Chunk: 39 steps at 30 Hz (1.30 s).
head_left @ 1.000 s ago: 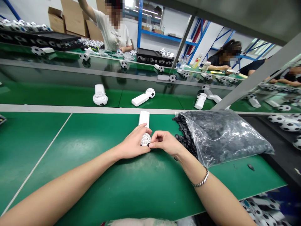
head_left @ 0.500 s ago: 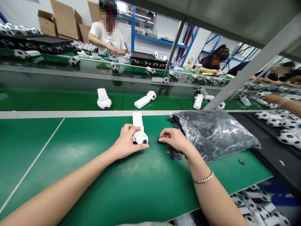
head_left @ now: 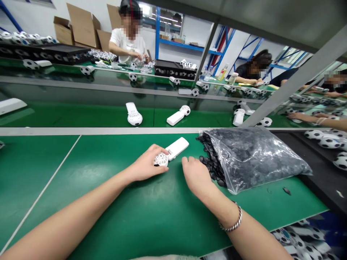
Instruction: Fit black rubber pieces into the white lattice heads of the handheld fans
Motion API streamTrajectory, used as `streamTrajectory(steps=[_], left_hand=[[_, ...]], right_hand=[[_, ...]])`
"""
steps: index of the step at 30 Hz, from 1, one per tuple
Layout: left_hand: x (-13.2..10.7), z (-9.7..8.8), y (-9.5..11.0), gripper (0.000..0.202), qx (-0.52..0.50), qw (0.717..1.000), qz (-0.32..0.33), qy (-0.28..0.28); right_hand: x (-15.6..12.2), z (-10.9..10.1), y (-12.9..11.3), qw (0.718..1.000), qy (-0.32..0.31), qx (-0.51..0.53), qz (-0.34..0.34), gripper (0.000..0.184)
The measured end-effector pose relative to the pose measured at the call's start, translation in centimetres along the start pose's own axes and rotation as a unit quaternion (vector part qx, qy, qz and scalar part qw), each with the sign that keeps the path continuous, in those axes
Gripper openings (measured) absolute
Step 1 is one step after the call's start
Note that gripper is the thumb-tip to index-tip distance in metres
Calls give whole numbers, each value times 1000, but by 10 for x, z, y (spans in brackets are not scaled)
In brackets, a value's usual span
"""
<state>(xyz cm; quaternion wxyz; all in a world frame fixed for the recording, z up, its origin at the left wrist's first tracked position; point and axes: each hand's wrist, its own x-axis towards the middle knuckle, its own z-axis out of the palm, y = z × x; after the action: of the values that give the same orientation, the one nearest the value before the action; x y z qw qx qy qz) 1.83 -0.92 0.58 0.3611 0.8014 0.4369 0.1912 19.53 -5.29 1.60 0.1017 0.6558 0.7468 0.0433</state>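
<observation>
1. A clear plastic bag (head_left: pixel 260 159) stuffed with small black pieces (head_left: pixel 213 164) lies on a green table (head_left: pixel 108 206). Its open mouth faces left, and some pieces spill out there.
2. Just left of the bag lies a small white handheld fan (head_left: pixel 173 151) with a round head patterned like a football. Its flat handle points up and to the right, towards the bag's far corner.
3. The person's left hand (head_left: pixel 146 166) is left of the bag. Its fingers are curled over the fan's round head and clamp it against the table.
4. The right hand (head_left: pixel 196 177) rests palm down between the fan and the bag's mouth. Its fingers are stretched out and close together, with the tips at the spilled pieces. Whether anything lies under the palm cannot be told.
5. A silver bracelet (head_left: pixel 231 223) circles the right wrist, nearer the viewer than the bag.
6. Beyond the bag runs a green conveyor belt (head_left: pixel 81 115), and two more white fans (head_left: pixel 135 115) lie on it.
7. Further behind, across the belt, another person (head_left: pixel 127 41) works at a bench with both hands.
</observation>
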Motion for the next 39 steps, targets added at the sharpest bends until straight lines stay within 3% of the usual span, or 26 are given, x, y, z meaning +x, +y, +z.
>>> streamTrajectory(steps=[6, 10, 12, 14, 16, 17, 23, 28, 39], left_hand=[[2, -9, -5, 41, 20, 1000, -5, 3], [2, -11, -7, 42, -5, 1000, -6, -4], [2, -11, -8, 41, -14, 1000, -6, -9], [2, -11, -8, 41, -22, 1000, 2, -13], [1, -9, -7, 43, -31, 999, 10, -20], [1, -8, -6, 43, -36, 999, 13, -25], [-1, -3, 0, 47, -50, 998, 24, -39], [-2, 3, 0, 44, -31, 999, 30, -10], [-4, 14, 5, 32, 20, 998, 51, 33]], right_hand=[[9, 9, 24, 999, 27, 29, -23, 21], [13, 12, 34, 979, 33, 193, -57, 21], [14, 13, 33, 935, 49, 340, -88, 15], [14, 15, 27, 865, 46, 487, -112, 9], [14, 16, 20, 803, 34, 579, -135, 5], [14, 16, 17, 787, 34, 597, -150, 4], [12, 17, 6, 803, 76, 559, -192, 9], [14, 20, 4, 803, 95, 555, -195, 11], [20, 13, 3, 834, 69, 512, -193, 12]])
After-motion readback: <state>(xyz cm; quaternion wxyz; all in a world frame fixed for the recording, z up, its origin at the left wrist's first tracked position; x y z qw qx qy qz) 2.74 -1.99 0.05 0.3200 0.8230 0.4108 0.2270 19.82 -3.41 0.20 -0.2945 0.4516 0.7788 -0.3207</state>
